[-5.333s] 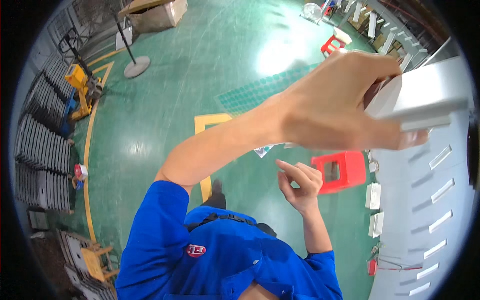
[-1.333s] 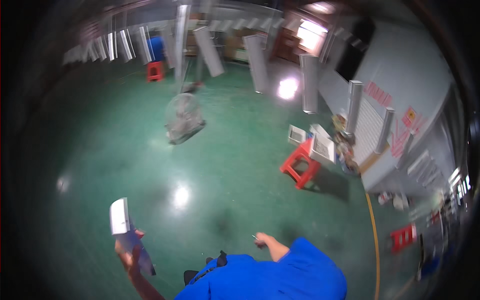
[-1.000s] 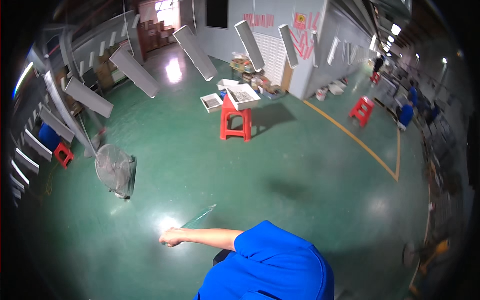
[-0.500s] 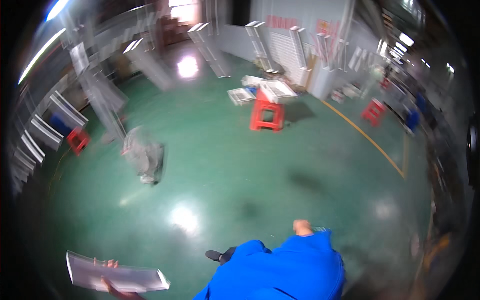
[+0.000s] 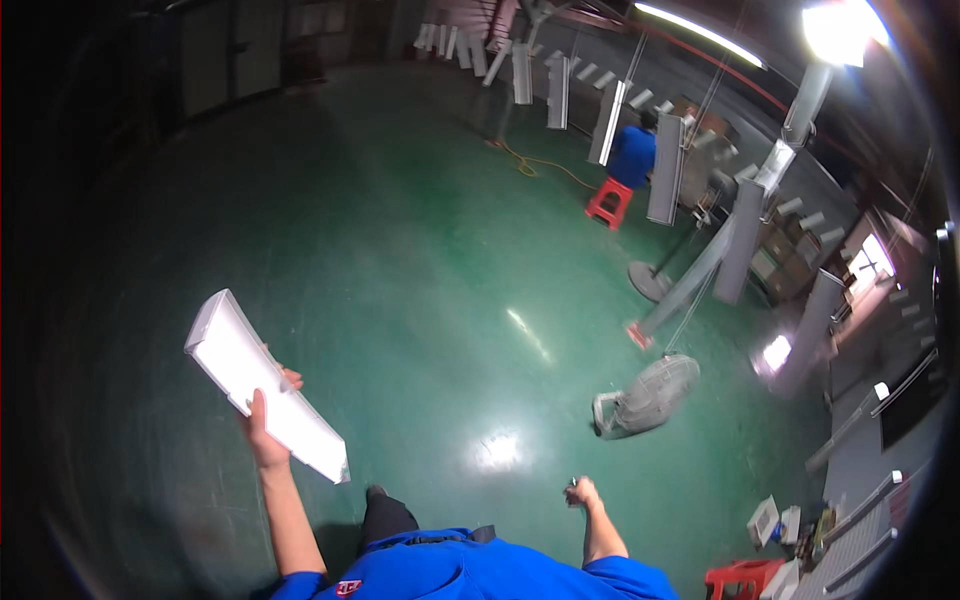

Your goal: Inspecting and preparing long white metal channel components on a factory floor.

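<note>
A long white panel (image 5: 232, 348) with raised end edges slants across the left side of the view, clear of the floor. My left hand (image 5: 264, 432) is closed on it near its middle, the thumb over the bright face and the fingertips showing at the far edge. Low and right of centre, my right hand (image 5: 584, 492) is curled closed. Something small and dark shows at its fingers, too small to name.
A large grey fan (image 5: 650, 397) lies on the green floor, near a slanted post (image 5: 700, 270). Similar panels (image 5: 665, 170) hang in a row at the right. Beyond, a person in blue (image 5: 632, 155) sits on a red stool (image 5: 609, 203). Another red stool (image 5: 742, 578) stands at lower right.
My view has swung left, so the fan and the nearer red stool now appear farther right. The panel in my left hand has risen in view and tilted more steeply.
</note>
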A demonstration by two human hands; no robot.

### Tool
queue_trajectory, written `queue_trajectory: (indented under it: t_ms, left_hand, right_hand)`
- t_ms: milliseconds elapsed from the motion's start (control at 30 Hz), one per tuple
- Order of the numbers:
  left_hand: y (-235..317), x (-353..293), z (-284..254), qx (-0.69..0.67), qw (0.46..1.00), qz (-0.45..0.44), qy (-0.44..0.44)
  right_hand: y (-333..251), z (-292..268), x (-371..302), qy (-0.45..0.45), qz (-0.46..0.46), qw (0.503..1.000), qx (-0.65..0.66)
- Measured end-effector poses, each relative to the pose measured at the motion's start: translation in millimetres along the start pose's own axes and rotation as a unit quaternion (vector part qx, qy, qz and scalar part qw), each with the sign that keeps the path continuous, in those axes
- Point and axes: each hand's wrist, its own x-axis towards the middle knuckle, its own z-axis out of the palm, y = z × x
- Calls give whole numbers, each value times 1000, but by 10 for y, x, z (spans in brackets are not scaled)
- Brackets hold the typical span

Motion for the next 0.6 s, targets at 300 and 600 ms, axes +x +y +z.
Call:
queue_trajectory:
  t_ms: [300, 600]
  left_hand:
    - [-155, -283, -314, 32, 965, 75, 251]
    - [-66, -544, 118, 16, 974, 135, 184]
  right_hand:
    - [-1901, -298, 1074, -57, -211, 975, 43]
    - [147, 493, 737, -244, -38, 969, -17]
